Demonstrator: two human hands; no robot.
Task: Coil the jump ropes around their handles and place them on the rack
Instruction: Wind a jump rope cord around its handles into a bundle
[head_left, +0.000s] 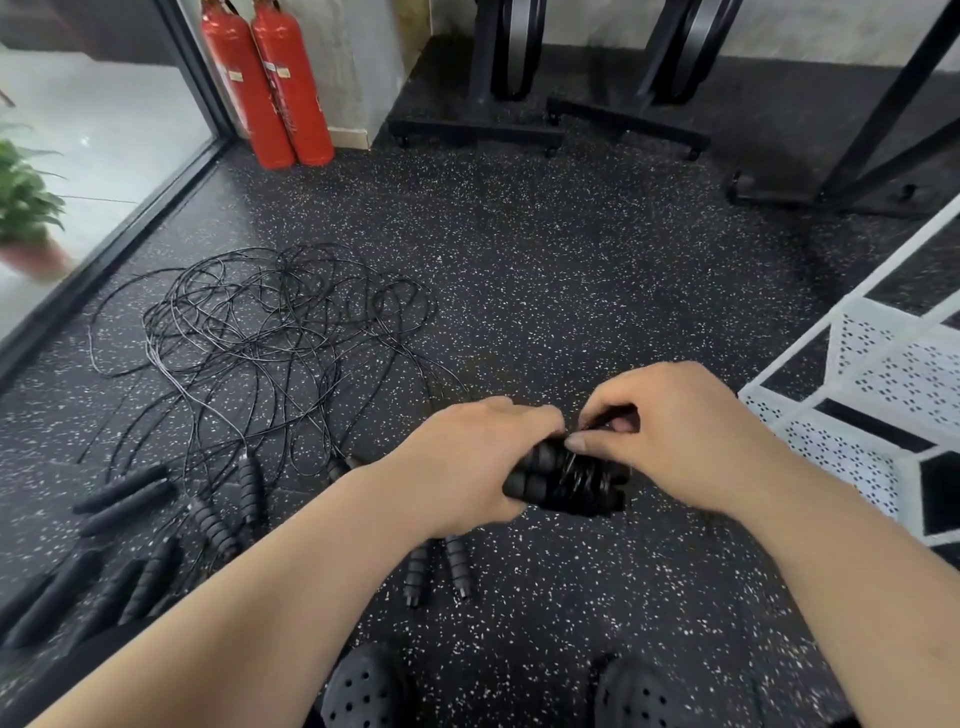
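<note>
My left hand (467, 462) curls tight round the bumpy black foam handles (535, 470) wrapped in thin black rope (574, 475). My right hand (675, 436) pinches the rope on top. Both hang near me, left of the white holey metal rack (883, 384).

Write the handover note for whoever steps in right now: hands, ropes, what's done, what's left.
Left hand grips the paired handles; right hand pinches the rope wound round them.
Tangled ropes lie on the floor to the left, loose handles near them; white rack at right.
Done: this rope looks mostly coiled.
Left: rack it, then untangle, coil and rack the rest.
</note>
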